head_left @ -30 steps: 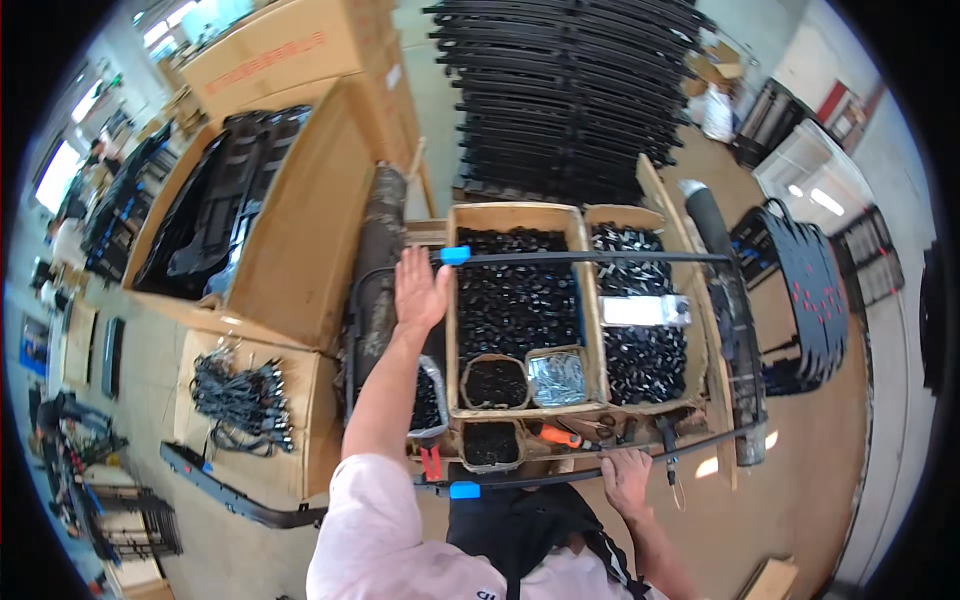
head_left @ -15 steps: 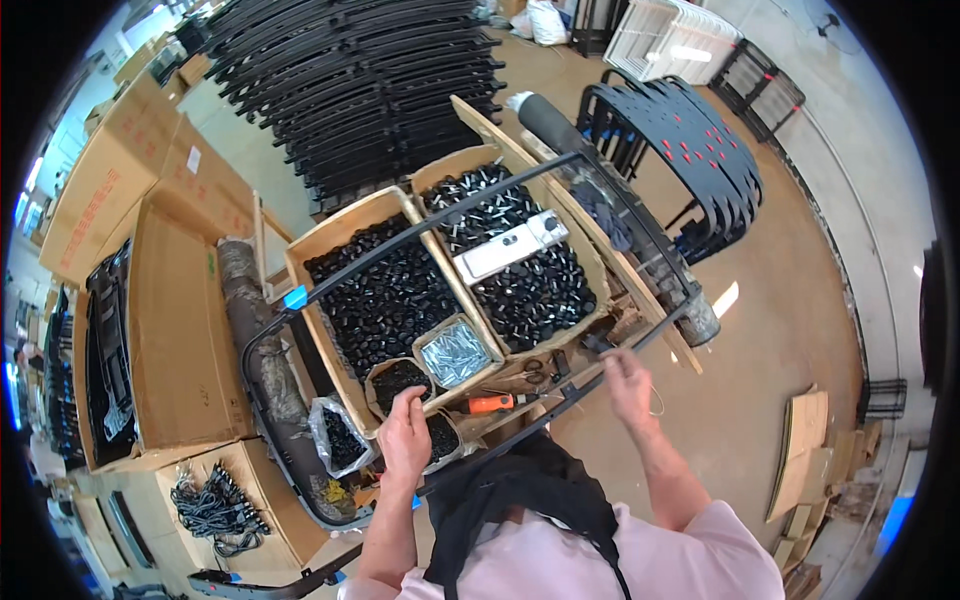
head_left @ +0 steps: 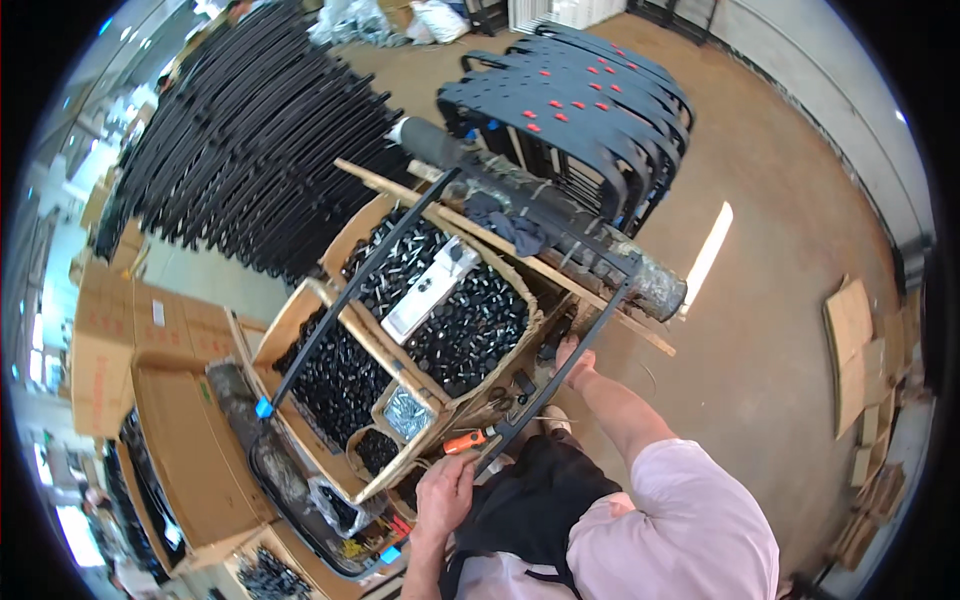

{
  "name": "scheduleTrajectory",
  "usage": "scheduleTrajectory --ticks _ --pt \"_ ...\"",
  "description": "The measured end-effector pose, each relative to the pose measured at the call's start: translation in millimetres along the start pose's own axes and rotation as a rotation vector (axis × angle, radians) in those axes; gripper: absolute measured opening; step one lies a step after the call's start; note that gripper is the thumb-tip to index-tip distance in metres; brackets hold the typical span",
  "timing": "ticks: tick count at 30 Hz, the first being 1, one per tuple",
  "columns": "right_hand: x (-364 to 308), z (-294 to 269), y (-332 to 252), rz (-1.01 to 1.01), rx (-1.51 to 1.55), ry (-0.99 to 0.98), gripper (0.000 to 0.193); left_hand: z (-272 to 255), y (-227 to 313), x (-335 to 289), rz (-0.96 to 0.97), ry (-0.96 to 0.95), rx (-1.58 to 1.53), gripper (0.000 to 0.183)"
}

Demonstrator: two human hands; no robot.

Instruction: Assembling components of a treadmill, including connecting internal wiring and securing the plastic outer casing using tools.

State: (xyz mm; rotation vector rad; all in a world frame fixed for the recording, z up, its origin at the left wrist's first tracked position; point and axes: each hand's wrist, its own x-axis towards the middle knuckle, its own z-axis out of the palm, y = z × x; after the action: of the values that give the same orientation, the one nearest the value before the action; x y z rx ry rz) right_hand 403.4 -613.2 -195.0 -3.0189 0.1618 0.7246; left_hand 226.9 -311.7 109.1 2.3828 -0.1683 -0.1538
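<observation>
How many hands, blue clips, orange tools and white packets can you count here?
Hands: 2, left hand and right hand
Blue clips: 2, the second at the bottom
Orange tool: 1
White packet: 1
Total: 6

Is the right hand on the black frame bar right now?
Touching. The head view shows the right hand closed around the black frame bar beside the cardboard box of black parts, with no gap visible between fingers and bar.
</observation>
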Motion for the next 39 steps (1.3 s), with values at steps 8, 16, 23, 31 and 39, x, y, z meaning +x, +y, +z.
scheduleTrajectory --ticks 8,16,23,31,39 --pt "-62 -100 44 -0.294 0.228 -0.172 0.048 36 49 69 0.100 -0.087 -0.046 0.017" --pt "-213 -206 149 -0.202 0.355 -0.161 0.040 98 108 171 0.398 -0.234 -0.167 0.020" --pt "-212 -353 180 -0.160 0.507 0.031 0.037 140 195 281 0.472 -0.431 -0.684 0.042" --pt "-154 -396 171 -0.092 0.484 0.064 0.038 153 243 324 0.317 -0.588 -1.088 0.036" --pt "-145 -397 158 -0.093 0.393 0.046 0.037 158 234 327 0.265 -0.452 -1.069 0.021"
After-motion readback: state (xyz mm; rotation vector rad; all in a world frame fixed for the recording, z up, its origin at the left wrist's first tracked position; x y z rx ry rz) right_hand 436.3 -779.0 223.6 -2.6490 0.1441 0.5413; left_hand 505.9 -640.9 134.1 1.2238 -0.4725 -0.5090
